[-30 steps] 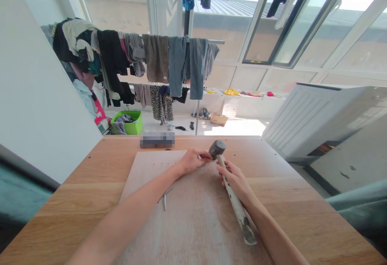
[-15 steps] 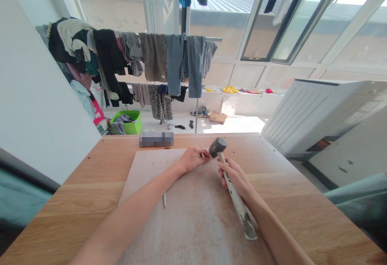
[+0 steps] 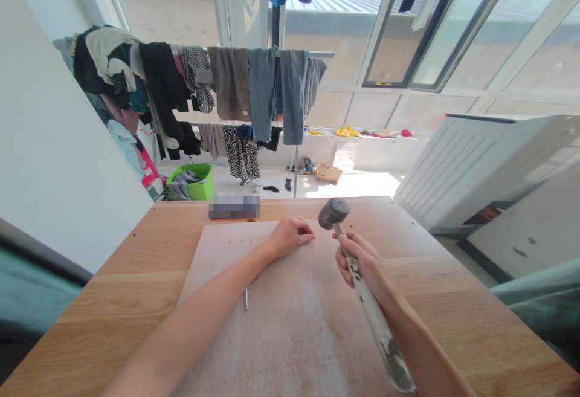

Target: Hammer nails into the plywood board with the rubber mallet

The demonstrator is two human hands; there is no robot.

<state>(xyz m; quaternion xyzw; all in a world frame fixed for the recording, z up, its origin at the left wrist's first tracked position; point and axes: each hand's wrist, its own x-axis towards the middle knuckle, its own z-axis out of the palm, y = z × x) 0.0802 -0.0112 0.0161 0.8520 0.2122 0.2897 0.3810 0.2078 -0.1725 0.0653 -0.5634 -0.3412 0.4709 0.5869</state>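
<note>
My right hand (image 3: 360, 259) grips a mallet (image 3: 334, 213) by its worn, paint-flecked handle, close under the dark head. The head hangs in the air, just right of my left hand (image 3: 290, 237). That hand rests near the far side of a pale wooden board (image 3: 276, 330), thumb and fingertips pinched together. Whatever is between those fingertips is too small to make out. A row of small dark marks runs across the board left of my left hand. By my left forearm lies a thin metal rod (image 3: 246, 299), partly hidden.
The board lies on a wooden table (image 3: 444, 300). A blurred-out grey box (image 3: 234, 207) sits at its far edge. Beyond are a drying rack with clothes (image 3: 230, 83) and a green basket (image 3: 199, 185). A white ribbed unit (image 3: 466, 167) stands to the right.
The mallet has moved right and back from my left fingertips, its handle end swinging nearer to me. My left hand keeps its place on the board.
</note>
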